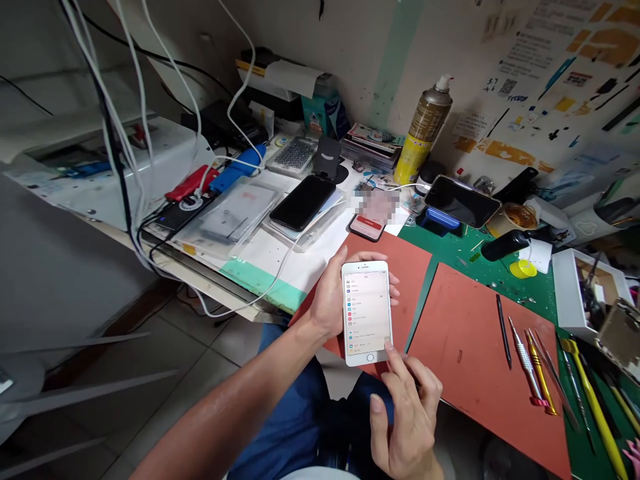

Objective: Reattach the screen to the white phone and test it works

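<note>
A white smartphone (367,313) with a lit settings-style list on its screen is held upright over the bench's front edge. My left hand (330,297) wraps round it from behind, thumb along the left side and fingertips showing past the right edge. With the index finger, my right hand (407,407) touches the lower right of the screen; its thumb is apart and the other fingers are loosely bent, holding nothing. Beneath the phone lies a reddish-brown mat (410,267).
A black phone (303,202) lies on plastic cases, and another phone (367,225) glows behind the mat. A dark phone (463,200) leans on a blue stand. Screwdrivers (525,360) and tweezers lie right. A yellow spray can (424,130) stands at the back; white cables (133,153) hang left.
</note>
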`<state>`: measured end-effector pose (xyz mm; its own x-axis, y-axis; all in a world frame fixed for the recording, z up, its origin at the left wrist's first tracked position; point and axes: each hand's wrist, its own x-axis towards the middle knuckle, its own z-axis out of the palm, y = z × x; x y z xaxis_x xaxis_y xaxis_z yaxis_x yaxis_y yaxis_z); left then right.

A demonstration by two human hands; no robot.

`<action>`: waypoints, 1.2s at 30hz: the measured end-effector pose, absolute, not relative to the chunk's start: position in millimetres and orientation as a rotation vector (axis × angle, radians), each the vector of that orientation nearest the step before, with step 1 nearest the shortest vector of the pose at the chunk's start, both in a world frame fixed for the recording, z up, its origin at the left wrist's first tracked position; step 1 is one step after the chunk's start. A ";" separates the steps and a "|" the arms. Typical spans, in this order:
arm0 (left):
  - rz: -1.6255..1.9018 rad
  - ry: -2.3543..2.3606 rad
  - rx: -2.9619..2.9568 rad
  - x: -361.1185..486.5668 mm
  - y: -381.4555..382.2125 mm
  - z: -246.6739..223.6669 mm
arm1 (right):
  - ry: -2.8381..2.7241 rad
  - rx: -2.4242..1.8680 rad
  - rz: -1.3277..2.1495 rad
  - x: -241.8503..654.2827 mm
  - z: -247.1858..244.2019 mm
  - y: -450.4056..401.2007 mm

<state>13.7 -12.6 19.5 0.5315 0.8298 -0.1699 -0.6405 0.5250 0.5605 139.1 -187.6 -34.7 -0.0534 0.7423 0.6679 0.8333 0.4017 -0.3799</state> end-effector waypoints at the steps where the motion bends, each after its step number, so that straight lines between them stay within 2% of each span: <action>1: 0.913 0.453 0.466 13.9 -12.6 19.8 | -1.809 -1.381 -0.136 139.0 -33.4 -186.3; 15: 0.908 0.455 0.480 13.4 -13.0 16.7 | -1.891 -1.310 -0.129 135.7 -25.0 -184.6; 26: 0.909 0.445 0.479 13.1 -13.2 16.8 | -1.958 -1.436 -0.087 123.2 -7.8 -166.8; 36: 0.907 0.430 0.465 12.6 -14.0 17.3 | -1.566 -1.394 -0.099 117.1 -22.4 -191.4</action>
